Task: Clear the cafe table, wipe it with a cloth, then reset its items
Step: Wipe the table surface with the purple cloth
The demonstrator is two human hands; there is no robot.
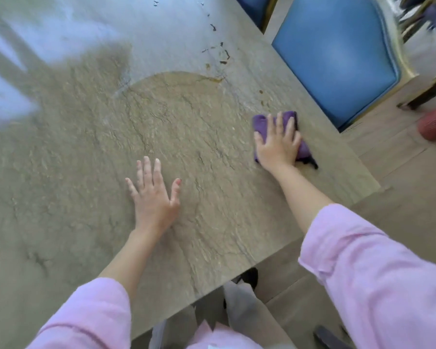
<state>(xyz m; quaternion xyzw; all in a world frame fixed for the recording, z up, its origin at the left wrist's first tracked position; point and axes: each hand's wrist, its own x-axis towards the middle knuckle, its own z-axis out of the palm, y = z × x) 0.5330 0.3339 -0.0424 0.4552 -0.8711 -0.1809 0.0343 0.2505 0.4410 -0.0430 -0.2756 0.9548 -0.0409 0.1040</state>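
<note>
The cafe table [86, 147] has a beige, stone-textured top that fills most of the view. A purple cloth [261, 122] lies near the table's right edge, and my right hand [277, 144] presses flat on it with fingers spread. Flat on the bare tabletop near the middle rests my left hand [154, 195], fingers apart and holding nothing. A curved wet streak and dark crumbs or stains [222, 55] mark the far part of the top.
A blue padded chair [337, 59] stands right of the table, close to the cloth. A second blue chair [254, 6] is at the far edge. A reddish round object [433, 124] sits on the wooden floor at far right.
</note>
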